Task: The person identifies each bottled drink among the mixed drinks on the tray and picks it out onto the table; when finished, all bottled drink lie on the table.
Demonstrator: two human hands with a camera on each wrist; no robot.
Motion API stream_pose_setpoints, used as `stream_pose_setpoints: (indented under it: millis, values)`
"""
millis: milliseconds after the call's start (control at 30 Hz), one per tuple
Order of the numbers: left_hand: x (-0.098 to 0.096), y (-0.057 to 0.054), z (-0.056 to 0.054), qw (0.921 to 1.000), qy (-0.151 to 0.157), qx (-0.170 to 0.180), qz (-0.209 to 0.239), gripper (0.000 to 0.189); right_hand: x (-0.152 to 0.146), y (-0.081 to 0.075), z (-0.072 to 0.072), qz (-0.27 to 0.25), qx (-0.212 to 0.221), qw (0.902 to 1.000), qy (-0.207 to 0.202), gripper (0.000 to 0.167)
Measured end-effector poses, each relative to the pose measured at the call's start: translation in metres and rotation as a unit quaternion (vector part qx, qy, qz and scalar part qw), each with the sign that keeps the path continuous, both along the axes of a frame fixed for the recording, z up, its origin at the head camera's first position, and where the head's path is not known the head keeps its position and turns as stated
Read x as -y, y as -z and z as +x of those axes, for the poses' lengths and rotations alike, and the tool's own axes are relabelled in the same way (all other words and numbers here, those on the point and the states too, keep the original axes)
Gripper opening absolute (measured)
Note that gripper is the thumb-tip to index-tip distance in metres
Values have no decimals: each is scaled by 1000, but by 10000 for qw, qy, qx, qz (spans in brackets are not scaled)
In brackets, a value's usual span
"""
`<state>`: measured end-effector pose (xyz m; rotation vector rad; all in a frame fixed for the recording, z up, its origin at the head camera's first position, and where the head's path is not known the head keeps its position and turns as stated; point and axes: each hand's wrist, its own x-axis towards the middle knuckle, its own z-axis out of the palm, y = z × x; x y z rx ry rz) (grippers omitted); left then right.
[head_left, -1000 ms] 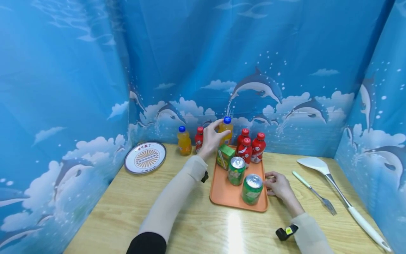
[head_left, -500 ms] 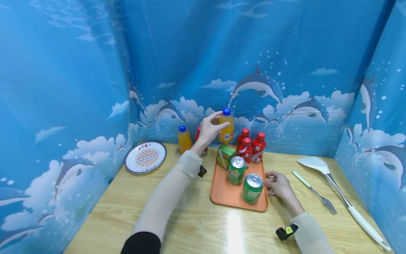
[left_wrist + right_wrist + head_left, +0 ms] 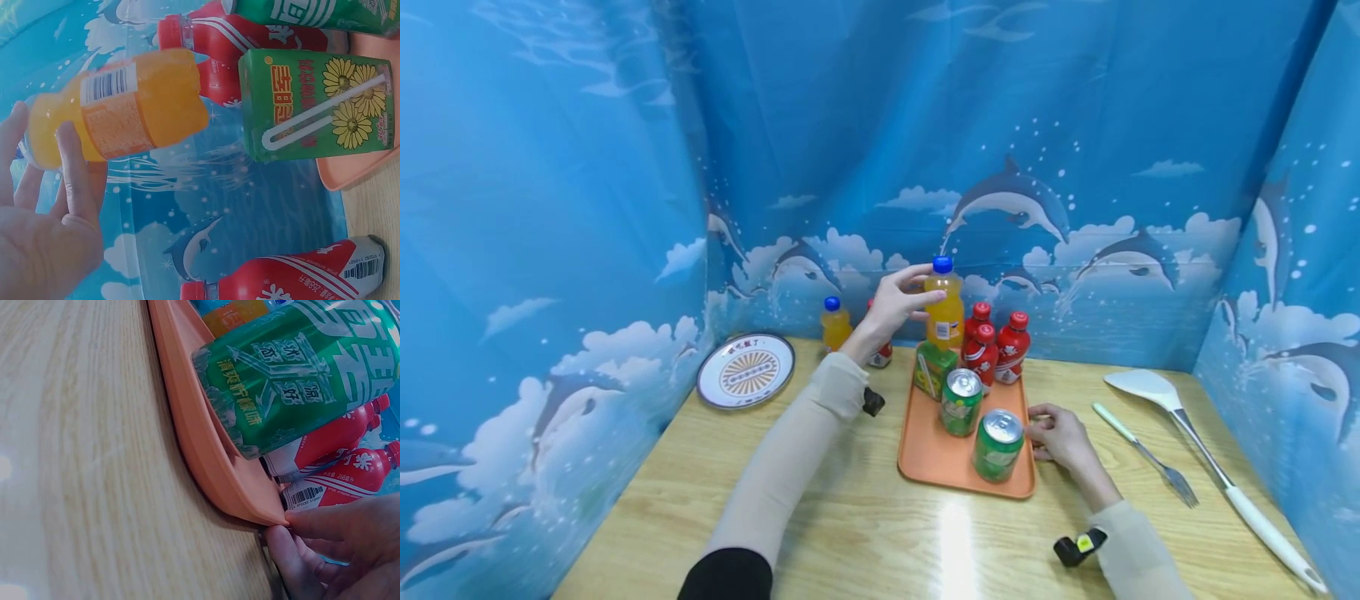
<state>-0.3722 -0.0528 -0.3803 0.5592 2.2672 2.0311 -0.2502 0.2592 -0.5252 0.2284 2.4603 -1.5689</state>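
My left hand (image 3: 887,310) grips an orange drink bottle (image 3: 945,315) with a blue cap by its upper part. The bottle is held up over the back of the orange tray (image 3: 928,460), above a green drink carton (image 3: 934,375). In the left wrist view the bottle's base (image 3: 187,94) hangs free, close to the carton (image 3: 294,65). At the tray's right side my right hand (image 3: 1062,437) pinches the rim between thumb and fingers, beside the nearer green soda can (image 3: 997,460). A second green can (image 3: 960,414) and several red bottles (image 3: 981,360) stand on the tray.
Left of the tray stand another orange drink bottle (image 3: 835,327) and a red bottle (image 3: 881,354), partly behind my left arm. A patterned plate (image 3: 745,371) lies at the back left. To the right lie a fork (image 3: 1142,452) and a white-handled spatula (image 3: 1202,450). A blue dolphin curtain (image 3: 865,125) encloses the table.
The orange bottle in my left hand has risen from behind the carton, then come a little right and towards me. My right hand stays at the tray's rim.
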Motion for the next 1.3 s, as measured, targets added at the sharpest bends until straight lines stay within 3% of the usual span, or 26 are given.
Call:
stream_pose_setpoints:
  millis: [367,567,733,933,1300]
  values:
    - [7,-4,3,9991,409,-36,-144,58,0,-2,-1,72,60,10000,-6,48]
    - [19,-9,4,9963,777,-136,-329,54,0,-1,-2,90,26,10000,-26,48]
    - [33,-11,6,9942,1007,-18,-366,52,-1,-1,-3,137,65,9999,-48,48]
    - [55,-8,11,9951,921,54,-356,52,-1,-2,-3,190,159,9997,-68,49]
    - [102,5,20,9967,479,-341,-555,50,0,-3,-3,153,142,9997,-95,50]
